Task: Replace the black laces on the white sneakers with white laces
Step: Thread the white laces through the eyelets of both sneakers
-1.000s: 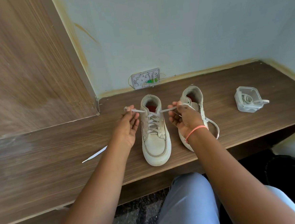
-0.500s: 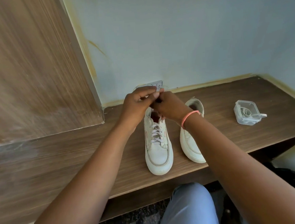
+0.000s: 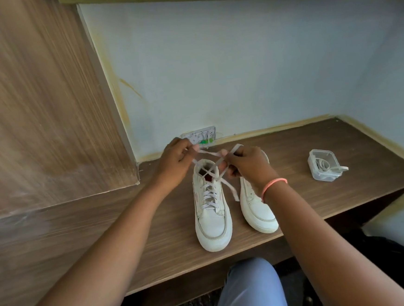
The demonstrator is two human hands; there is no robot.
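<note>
Two white sneakers stand side by side on the wooden shelf (image 3: 129,226), toes toward me. The left sneaker (image 3: 212,214) is threaded with a white lace (image 3: 209,195). Above its collar the two lace ends cross. My left hand (image 3: 176,161) pinches one end at the upper left of the shoe. My right hand (image 3: 247,163) pinches the other end, and a loose tail hangs down between the shoes. The right sneaker (image 3: 257,209) is partly hidden behind my right wrist; its lacing cannot be seen.
A small clear plastic box (image 3: 324,167) with a coiled white lace sits on the shelf at the right. A white wall socket plate (image 3: 203,134) sits at the wall behind my hands. A wooden panel (image 3: 35,105) rises at the left. My knee (image 3: 250,289) is below the shelf edge.
My hands went from apart, to meeting over the shoe's collar, to slightly apart again with the lace ends now crossed. The view tilted upward.
</note>
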